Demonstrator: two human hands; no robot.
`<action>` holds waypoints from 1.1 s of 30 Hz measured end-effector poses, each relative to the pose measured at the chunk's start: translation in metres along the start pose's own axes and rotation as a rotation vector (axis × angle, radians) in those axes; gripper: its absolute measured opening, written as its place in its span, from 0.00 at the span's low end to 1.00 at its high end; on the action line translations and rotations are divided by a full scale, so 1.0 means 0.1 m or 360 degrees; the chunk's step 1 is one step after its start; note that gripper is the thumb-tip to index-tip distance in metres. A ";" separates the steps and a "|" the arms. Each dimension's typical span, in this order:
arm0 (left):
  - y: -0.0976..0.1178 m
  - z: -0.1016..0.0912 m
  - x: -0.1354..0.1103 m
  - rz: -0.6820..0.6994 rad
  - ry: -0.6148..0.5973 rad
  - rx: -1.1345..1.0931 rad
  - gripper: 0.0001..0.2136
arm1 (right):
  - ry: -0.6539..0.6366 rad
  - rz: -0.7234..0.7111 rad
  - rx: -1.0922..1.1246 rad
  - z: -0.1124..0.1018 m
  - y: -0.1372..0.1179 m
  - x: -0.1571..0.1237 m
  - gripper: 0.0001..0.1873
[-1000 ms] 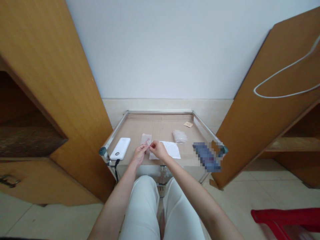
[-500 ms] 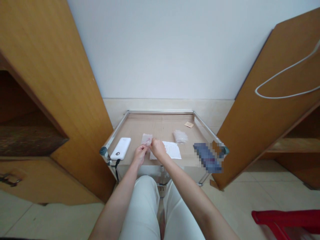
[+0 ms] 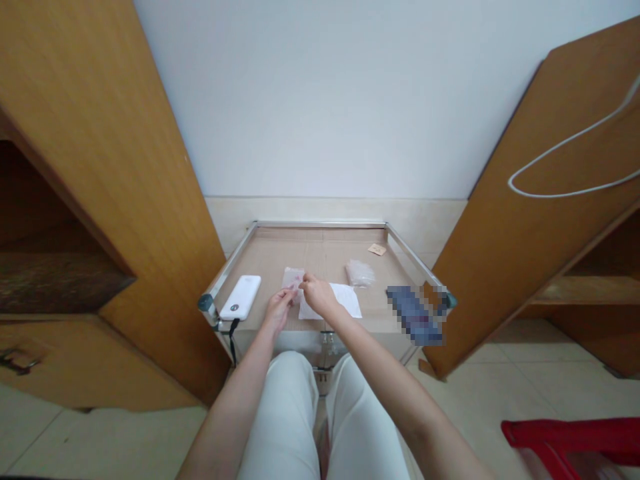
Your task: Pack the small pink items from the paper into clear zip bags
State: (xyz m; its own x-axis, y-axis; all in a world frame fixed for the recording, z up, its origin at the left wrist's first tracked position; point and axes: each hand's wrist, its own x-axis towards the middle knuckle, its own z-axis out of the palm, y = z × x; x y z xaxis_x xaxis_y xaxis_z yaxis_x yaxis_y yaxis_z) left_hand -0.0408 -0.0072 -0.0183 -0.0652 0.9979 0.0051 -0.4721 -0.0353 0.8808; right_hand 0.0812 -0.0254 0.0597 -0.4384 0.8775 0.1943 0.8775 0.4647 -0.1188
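My left hand (image 3: 278,308) and my right hand (image 3: 318,295) meet over the front of a small metal-framed table (image 3: 320,225). Both pinch a small clear plastic packet (image 3: 294,278) with something pinkish in it; the fingers are closed on it. A white sheet of paper (image 3: 345,299) lies just right of my right hand. A white power bank (image 3: 242,297) with a dark cord lies to the left of my left hand.
A bundle of clear packets (image 3: 359,273) and a small tan tag (image 3: 377,249) lie further back on the table. A blurred dark object (image 3: 415,315) sits at the right front corner. Wooden cabinet doors stand on both sides; a red stool (image 3: 575,437) is at lower right.
My hands have stayed together at the small packet, with only slight shifts of the fingers. Nothing else on the table has moved.
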 end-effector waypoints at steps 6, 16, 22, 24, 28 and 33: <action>0.02 -0.01 -0.02 -0.0053 -0.0097 -0.0021 0.07 | -0.0028 -0.0041 -0.0032 -0.03 0.03 0.01 0.13; 0.08 -0.04 -0.01 -0.0240 0.0005 -0.0448 0.06 | 0.0091 0.0143 0.0575 0.04 0.29 0.06 0.14; 0.10 -0.05 -0.01 -0.0314 0.0015 -0.0521 0.08 | 0.0100 0.0155 0.0851 0.08 0.38 0.06 0.16; 0.11 -0.04 -0.01 -0.0331 0.0005 -0.0511 0.08 | 0.0050 0.0089 0.0948 0.07 0.38 0.05 0.15; 0.12 -0.04 -0.01 -0.0311 -0.0029 -0.0488 0.08 | -0.0127 -0.0017 0.1176 0.04 0.34 0.04 0.13; 0.11 -0.08 0.01 -0.0285 -0.0022 -0.0532 0.12 | -0.0284 0.0217 0.1327 0.00 0.32 0.06 0.12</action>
State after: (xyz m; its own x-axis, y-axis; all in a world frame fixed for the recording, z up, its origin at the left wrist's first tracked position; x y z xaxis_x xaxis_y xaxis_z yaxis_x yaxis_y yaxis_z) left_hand -0.0527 -0.0068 -0.0122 0.0553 0.9904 -0.1265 -0.7358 0.1261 0.6653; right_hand 0.1064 -0.0054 0.0573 -0.4249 0.9050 -0.0210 0.5257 0.2278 -0.8196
